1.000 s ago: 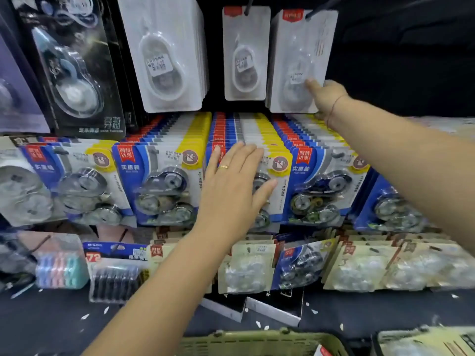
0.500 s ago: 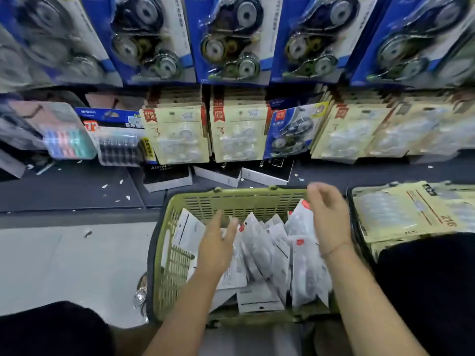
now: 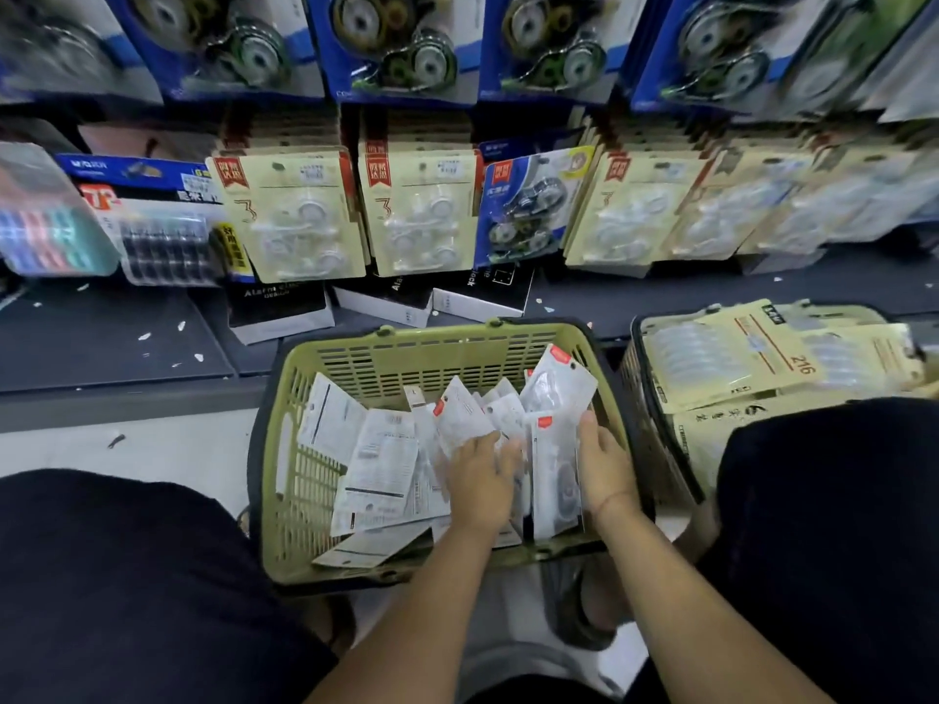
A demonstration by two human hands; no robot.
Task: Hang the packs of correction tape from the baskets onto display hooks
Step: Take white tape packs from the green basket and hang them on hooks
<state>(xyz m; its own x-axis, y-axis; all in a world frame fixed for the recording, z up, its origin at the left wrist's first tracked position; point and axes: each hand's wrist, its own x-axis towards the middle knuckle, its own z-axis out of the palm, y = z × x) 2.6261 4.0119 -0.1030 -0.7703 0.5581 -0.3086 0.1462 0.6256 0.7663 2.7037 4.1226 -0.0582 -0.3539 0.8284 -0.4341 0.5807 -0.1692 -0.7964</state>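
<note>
Now the right hand (image 3: 604, 470) pinches an upright pack (image 3: 554, 449) in the green basket (image 3: 406, 348); the left hand (image 3: 480, 480) lies among others, grip unclear. Best to lift packs with holes aligned.

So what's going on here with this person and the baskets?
A person crouches at a stationery display, both hands down in the green basket. The left hand and right hand bunch some white correction tape packs upright between them; how the fingers grip is hidden. A second basket of beige packs waits alongside. No pack is lifted out yet.
</note>
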